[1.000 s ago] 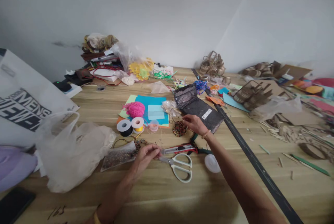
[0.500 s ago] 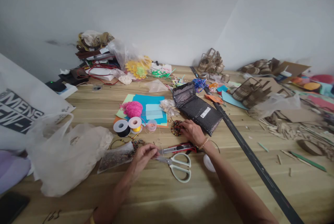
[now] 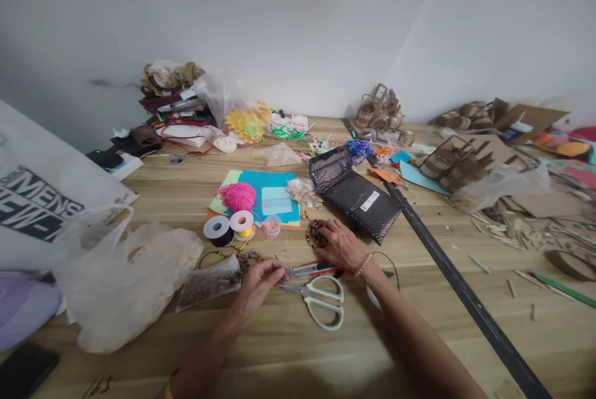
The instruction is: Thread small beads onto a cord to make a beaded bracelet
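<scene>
My left hand [image 3: 263, 278] is closed in a pinch just above the blade tips of the white-handled scissors [image 3: 321, 300]; a fine strand seems to rise near its fingertips, too thin to make out. Bent fingers of my right hand [image 3: 342, 244] grip the right edge of a coiled string of dark, multicoloured beads [image 3: 315, 233] on the table. Beneath that hand lies a red and grey utility knife [image 3: 310, 269]. Left of my left hand are another heap of dark beads [image 3: 246, 257] and a clear bag of small beads [image 3: 209, 283].
Behind the hands stand a black spool [image 3: 218, 231], a yellow spool [image 3: 242, 224] and pink yarn [image 3: 239, 197] on coloured paper. A black bubble mailer [image 3: 363, 200] lies beyond my right hand. A plastic bag [image 3: 125, 287] fills the left; woven baskets [image 3: 447, 160] stand at right.
My right hand has shifted slightly down and now covers more of the utility knife, its fingers still at the beads. My left hand keeps its pinch. The view has turned slightly.
</scene>
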`<state>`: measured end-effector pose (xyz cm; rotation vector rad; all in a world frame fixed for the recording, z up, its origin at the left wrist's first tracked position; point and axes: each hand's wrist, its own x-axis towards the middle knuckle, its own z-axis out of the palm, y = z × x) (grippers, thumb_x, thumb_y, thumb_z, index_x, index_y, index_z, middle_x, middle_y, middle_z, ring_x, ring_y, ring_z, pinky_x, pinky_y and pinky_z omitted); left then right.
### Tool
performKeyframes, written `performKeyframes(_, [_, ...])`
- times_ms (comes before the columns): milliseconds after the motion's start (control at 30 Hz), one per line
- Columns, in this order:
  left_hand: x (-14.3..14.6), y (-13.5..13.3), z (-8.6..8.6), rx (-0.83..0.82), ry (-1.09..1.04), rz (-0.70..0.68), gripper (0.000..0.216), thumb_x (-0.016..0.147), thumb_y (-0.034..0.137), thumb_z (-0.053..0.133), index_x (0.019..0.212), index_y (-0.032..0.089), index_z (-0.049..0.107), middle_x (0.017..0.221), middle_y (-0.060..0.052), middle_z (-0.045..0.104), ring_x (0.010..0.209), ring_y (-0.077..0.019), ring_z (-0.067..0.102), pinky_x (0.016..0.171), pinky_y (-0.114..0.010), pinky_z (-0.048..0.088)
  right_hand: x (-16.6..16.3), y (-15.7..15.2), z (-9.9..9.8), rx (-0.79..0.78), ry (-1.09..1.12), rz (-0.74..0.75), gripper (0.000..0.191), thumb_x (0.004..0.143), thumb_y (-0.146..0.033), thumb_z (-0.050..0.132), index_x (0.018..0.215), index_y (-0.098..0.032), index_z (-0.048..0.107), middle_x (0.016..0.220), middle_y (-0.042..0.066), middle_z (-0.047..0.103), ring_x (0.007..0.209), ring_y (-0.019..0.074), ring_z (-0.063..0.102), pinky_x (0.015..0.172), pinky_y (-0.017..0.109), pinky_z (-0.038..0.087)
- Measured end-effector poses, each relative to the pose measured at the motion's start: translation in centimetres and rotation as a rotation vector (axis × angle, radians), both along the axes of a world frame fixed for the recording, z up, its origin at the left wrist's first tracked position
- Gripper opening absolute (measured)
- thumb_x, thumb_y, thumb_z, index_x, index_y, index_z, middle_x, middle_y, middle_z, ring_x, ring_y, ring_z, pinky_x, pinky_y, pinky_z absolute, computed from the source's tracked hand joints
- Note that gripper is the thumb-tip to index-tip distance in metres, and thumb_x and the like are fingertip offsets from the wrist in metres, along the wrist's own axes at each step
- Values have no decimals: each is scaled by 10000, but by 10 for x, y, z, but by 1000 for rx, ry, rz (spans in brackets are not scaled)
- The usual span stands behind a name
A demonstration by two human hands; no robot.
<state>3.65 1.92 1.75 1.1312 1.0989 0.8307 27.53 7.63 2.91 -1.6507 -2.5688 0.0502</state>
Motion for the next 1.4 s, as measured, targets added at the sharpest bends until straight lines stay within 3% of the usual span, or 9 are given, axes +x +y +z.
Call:
performKeyframes(233, [3, 2, 2, -7, -18, -6, 323, 655, 451, 693, 741, 142, 650, 659, -32, 672, 640, -159, 604, 645, -274, 484, 0, 12, -5, -87, 233, -47, 198, 743, -79, 506, 903, -118, 617, 1021, 164, 617, 986, 274, 504, 880, 379, 353])
performKeyframes(367, [3, 3, 5, 11, -12, -15, 321, 665, 455, 691, 726, 143, 650, 654, -29, 669, 632, -150, 596, 638, -265, 478, 19, 30, -2, -112, 377, -77, 137, 698, -139, 566, 831, -141, 600, 882, 106, 632, 883, 232, 546, 814, 331, 393])
performKeyframes(500, [3, 3, 5, 17, -16, -17, 325, 650, 459, 707, 709, 145, 646, 643, -28, 669, 621, -146, 592, 615, -253, 465, 43, 50, 16, -119, 608, -144, 171, 830, -287, 454, 876, -154, 552, 728, 20, 592, 666, 152, 545, 628, 258, 422])
performKeyframes(600, [3, 5, 5, 14, -21, -26, 337, 645, 468, 713, 701, 142, 650, 638, -30, 670, 598, -139, 582, 591, -245, 449, 50, 59, 38, -126, 917, -154, 200, 860, -343, 423, 828, -168, 515, 748, 8, 583, 681, 128, 562, 654, 245, 450])
performKeyframes(633, [3, 5, 5, 14, -24, -28, 341, 646, 470, 715, 708, 140, 656, 640, -32, 672, 598, -138, 581, 588, -244, 447, 49, 59, 44, -175, 1202, -139, 179, 832, -340, 497, 780, -169, 515, 728, -1, 573, 690, 125, 563, 685, 249, 453])
performKeyframes(767, [4, 6, 8, 14, -51, -34, 354, 639, 470, 735, 734, 133, 679, 640, -34, 672, 609, -141, 585, 597, -245, 446, 33, 48, 61, -656, 1824, -79, 161, 753, -284, 663, 737, -163, 559, 675, -25, 562, 663, 112, 567, 686, 239, 468])
performKeyframes(1000, [12, 2, 21, -128, -333, 122, 496, 678, 517, 711, 1011, 151, 674, 917, -96, 699, 824, -198, 624, 681, -277, 473, -24, 5, 46, -1192, 1915, 18, 329, 837, -472, 574, 868, -149, 623, 712, 17, 650, 684, 132, 624, 708, 260, 495])
performKeyframes(1100, [13, 5, 22, -142, -454, 48, 466, 720, 483, 692, 1042, 148, 668, 931, -91, 676, 826, -194, 614, 683, -283, 482, -42, -9, 37, -1370, 1856, 124, 419, 849, -545, 524, 901, -141, 620, 727, 42, 681, 679, 155, 646, 723, 297, 513])
performKeyframes(1400, [5, 13, 4, 0, -240, 140, 374, 689, 368, 736, 956, 125, 637, 856, -73, 696, 756, -177, 622, 664, -265, 469, -45, -18, 19, -1277, 1780, 83, 233, 782, -230, 692, 971, -129, 602, 871, 64, 719, 775, 151, 681, 753, 294, 524])
